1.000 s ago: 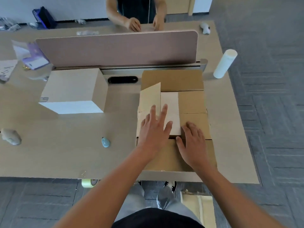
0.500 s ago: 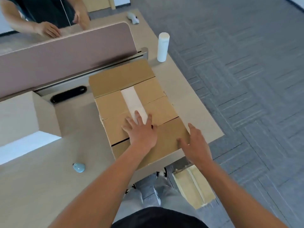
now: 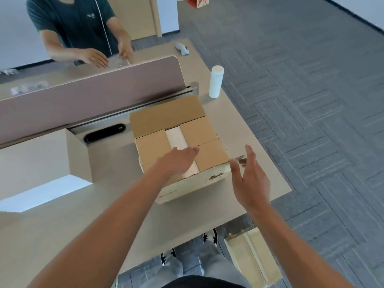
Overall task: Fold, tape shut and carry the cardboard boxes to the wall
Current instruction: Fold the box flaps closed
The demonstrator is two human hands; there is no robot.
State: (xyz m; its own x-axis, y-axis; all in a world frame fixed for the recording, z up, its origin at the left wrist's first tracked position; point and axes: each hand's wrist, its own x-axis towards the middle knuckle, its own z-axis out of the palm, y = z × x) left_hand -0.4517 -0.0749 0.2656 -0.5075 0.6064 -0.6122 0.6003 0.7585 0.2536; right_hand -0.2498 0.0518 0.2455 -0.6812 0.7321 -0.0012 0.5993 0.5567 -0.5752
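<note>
Box: cardboard box [image 3: 178,146] sits on the desk [image 3: 62,235] near its right edge, at about 12 o'clock from the person's chest; two inner flaps lie folded flat with a pale strip showing between them, and the far flap lies open toward the divider.
Left hand: left hand [image 3: 176,161] lies flat on top of the box, fingers straight and pointing toward 2 o'clock, pressing the flaps, gripping nothing.
Right hand: right hand [image 3: 249,179] is at the near right corner of the box, at 3 o'clock from the left hand, fingers spread and relaxed (whether it touches the cardboard I cannot tell), holding nothing.
Second box: closed pale box [image 3: 41,161] on the desk at 9 o'clock from the open one, well apart.
Divider: pinkish desk divider [image 3: 93,96] runs behind both boxes at 11 o'clock.
Roll: white roll [image 3: 216,82] stands upright at 1 o'clock from the box, near the divider's end.
Floor: flat cardboard piece [image 3: 253,258] lies on the carpet at 5 o'clock, beside the person's shoes.
Other person: someone in a dark shirt [image 3: 76,23] stands across the desk, handling clear plastic.
</note>
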